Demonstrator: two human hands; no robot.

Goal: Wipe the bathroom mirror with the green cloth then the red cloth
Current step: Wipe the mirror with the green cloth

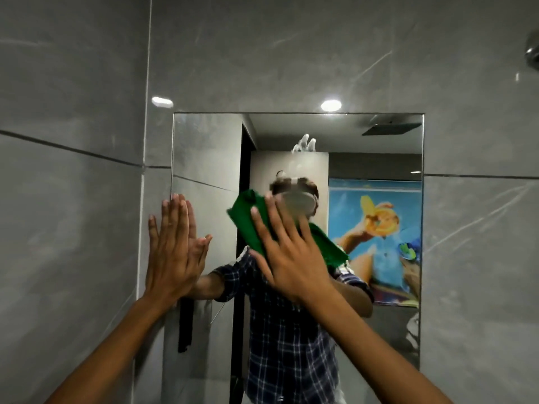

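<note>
The rectangular bathroom mirror (379,147) is set into a grey tiled wall. My right hand (288,255) lies flat with spread fingers on the green cloth (250,217), pressing it against the glass near the mirror's middle. The cloth sticks out above and to the right of that hand. My left hand (172,249) rests flat and open against the mirror's left edge, fingers pointing up, holding nothing. The red cloth is not in view.
Grey marble-look tiles (73,199) surround the mirror, with a wall corner on the left. A chrome fitting (532,51) sticks out at the top right. The mirror reflects a person in a checked shirt, a dark strap and a colourful poster.
</note>
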